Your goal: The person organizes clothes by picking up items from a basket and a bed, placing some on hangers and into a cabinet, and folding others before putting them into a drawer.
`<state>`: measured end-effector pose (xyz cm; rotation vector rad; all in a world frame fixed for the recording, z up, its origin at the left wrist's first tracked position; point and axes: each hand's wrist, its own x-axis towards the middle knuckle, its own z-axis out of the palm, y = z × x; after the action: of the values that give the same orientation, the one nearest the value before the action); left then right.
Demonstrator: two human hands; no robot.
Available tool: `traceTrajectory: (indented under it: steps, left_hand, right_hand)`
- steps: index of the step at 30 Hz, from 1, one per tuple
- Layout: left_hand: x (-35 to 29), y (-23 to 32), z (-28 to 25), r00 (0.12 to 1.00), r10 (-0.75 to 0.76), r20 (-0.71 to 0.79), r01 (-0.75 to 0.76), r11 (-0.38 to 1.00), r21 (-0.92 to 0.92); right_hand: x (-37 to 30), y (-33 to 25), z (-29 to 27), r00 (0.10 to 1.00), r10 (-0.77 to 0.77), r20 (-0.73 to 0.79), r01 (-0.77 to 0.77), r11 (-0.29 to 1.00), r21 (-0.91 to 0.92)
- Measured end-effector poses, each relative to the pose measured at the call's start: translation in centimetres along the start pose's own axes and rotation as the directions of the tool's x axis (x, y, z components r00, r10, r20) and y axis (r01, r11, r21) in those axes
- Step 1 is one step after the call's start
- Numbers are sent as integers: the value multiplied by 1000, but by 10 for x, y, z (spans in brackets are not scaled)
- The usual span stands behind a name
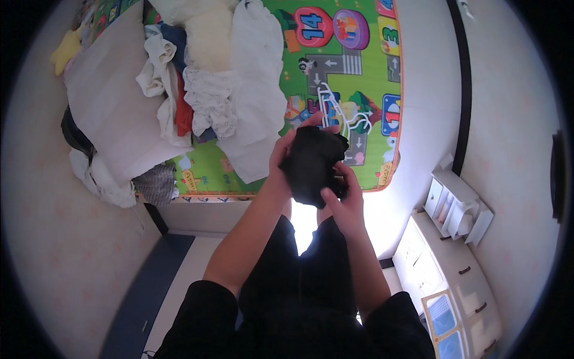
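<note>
The left hand (282, 154) is curled around a crumpled black cloth (308, 167), its fingers showing at the far edge; the right hand (348, 200) grasps the same cloth from the other side, thumb toward the person and fingers partly hidden in the folds. The cloth is held up in front of the near part of the green printed mat (366, 72), right of its middle; whether it touches the mat I cannot tell.

On the mat, just beyond the cloth, white hangers (336, 106) lie in a small tangle. The mat's left half is covered with clothes: a long white garment (257, 78) nearest the hands, then a white patterned garment (209, 99), a red cloth (183, 113) and a small white garment (158, 57). A wide pale sheet (110, 96) spreads over the mat's left side, with a grey textured cloth (156, 184) by the mat's near edge and a yellow star-shaped thing (66, 51) past the sheet's far left.

To the right of the mat's near corner, well apart, is a small white shelf unit (435, 194). Its compartments hold thin upright items and a pale bundle, too small to identify. Below it is a white cabinet (478, 281) with dark handles; its contents are hidden.
</note>
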<state>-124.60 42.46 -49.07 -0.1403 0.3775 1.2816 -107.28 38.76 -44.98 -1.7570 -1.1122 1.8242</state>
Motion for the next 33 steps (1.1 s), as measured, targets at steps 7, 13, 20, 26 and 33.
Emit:
traceTrajectory:
  steps: [7,13,20,26,33]
  left_hand:
    - [-2,-11,13,993,111,31,-94,625,775]
    - [-17,-15,44,897,413,158,-86,-189,978]
    - [-17,-18,46,947,257,195,-185,-62,981]
    - [-16,-16,47,938,141,317,-333,112,936]
    - [-23,-12,57,891,301,340,-328,-93,940]
  right_hand:
    - [18,-11,-6,989,-89,-115,107,981,163]
    - [13,-17,-22,935,-320,-154,305,946,-111]
    - [4,-17,-37,850,-518,-97,489,843,-223]
    - [3,-37,-47,772,-609,-184,589,793,-154]
    - [10,-34,-66,770,-636,-53,620,765,-173]
